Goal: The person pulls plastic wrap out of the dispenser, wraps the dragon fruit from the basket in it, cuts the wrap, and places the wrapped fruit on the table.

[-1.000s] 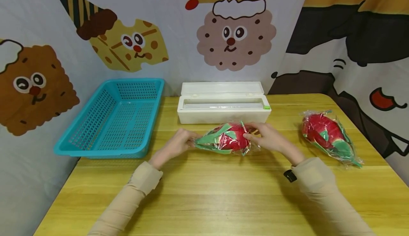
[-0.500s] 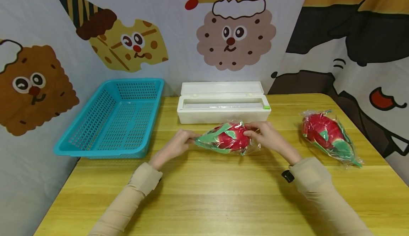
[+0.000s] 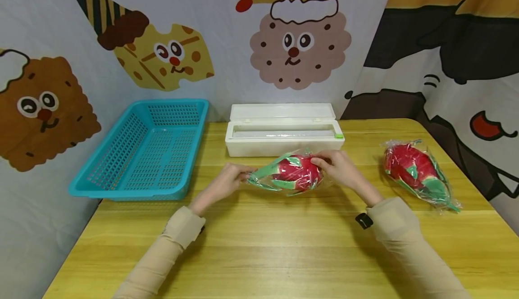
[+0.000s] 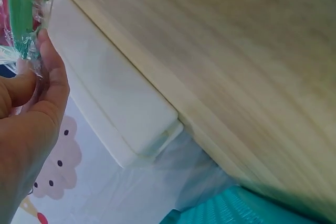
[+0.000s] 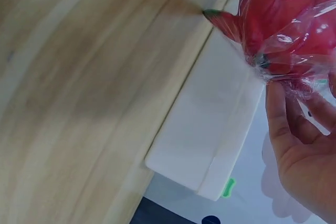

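A red dragon fruit (image 3: 299, 173) with green leaf tips, wrapped in clear film, lies sideways between both hands in front of the white box. My left hand (image 3: 225, 182) pinches the gathered film and leaf tips at its left end; the left wrist view shows thumb and fingers (image 4: 54, 72) closed on that twist. At the fruit's right end, my right hand (image 3: 338, 169) grips the film-covered body with thumb and fingers. Crinkled film by the right fingertips (image 5: 275, 95) shows in the right wrist view. Farther right on the table rests a second wrapped dragon fruit (image 3: 415, 170).
Behind the fruit stands a white cling film dispenser (image 3: 284, 148), its lid raised and a roll inside. A blue plastic basket (image 3: 186, 188) sits at the back left of the wooden table (image 3: 284, 254). A cartoon-printed cloth (image 3: 227, 56) hangs behind.
The held dragon fruit has turned about its length, so more red and a different leaf face up. My right hand has shifted slightly up; the left hand has stayed nearly in place.
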`<state>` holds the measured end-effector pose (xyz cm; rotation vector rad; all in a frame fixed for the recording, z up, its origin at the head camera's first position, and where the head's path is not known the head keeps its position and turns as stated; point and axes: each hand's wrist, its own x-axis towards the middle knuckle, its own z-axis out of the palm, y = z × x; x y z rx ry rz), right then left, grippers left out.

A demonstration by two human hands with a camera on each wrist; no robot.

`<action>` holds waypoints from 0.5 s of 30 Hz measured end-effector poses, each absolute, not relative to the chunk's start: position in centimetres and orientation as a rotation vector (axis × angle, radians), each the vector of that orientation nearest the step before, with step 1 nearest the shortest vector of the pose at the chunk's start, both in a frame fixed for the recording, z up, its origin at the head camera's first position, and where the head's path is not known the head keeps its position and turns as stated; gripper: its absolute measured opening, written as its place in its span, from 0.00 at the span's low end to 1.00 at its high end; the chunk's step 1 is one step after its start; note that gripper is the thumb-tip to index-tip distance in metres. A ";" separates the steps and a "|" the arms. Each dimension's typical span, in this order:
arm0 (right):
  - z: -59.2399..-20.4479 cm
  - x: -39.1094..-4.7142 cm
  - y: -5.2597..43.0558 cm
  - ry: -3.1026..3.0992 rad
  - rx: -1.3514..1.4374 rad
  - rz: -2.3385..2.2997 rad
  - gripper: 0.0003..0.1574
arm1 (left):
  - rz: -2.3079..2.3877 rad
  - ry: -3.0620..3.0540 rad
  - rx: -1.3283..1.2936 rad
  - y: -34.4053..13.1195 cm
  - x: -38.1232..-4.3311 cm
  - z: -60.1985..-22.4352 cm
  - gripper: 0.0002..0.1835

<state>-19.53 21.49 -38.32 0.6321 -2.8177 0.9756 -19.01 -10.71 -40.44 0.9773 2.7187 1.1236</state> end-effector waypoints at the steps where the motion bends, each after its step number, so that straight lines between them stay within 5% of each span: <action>1: -38.2 -19.5 21.5 -2.825 0.619 0.989 0.18 | 1.156 2.704 0.969 -10.7 -19.0 -40.4 0.15; 15: -37.6 -19.6 24.5 -2.895 0.912 1.253 0.24 | 1.275 2.761 0.785 -10.0 -19.2 -40.4 0.09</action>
